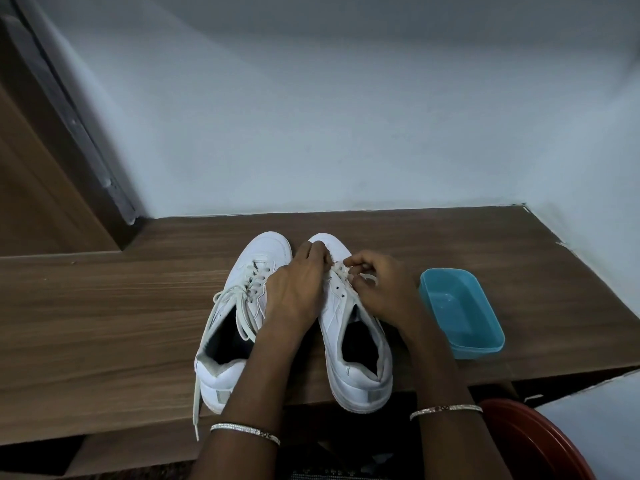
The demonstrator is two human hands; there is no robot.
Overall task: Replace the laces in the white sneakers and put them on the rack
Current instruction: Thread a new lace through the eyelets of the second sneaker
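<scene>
Two white sneakers stand side by side on the wooden surface (104, 306), toes pointing away from me. The left sneaker (239, 327) keeps its off-white lace (228, 296), loosened, with one end hanging over the front edge. The right sneaker (349, 344) shows bare upper eyelets. My left hand (298, 285) lies over the gap between the shoes, its fingertips pinching the lace at the right sneaker's lower eyelets. My right hand (381, 285) pinches the same bunched lace (341, 271) from the other side.
A light blue plastic container (460, 313) with nothing in it sits just right of the right sneaker. A red round object (540, 445) lies below the surface's front edge at lower right. A pale wall rises behind; a wooden door frame (41, 168) stands at left.
</scene>
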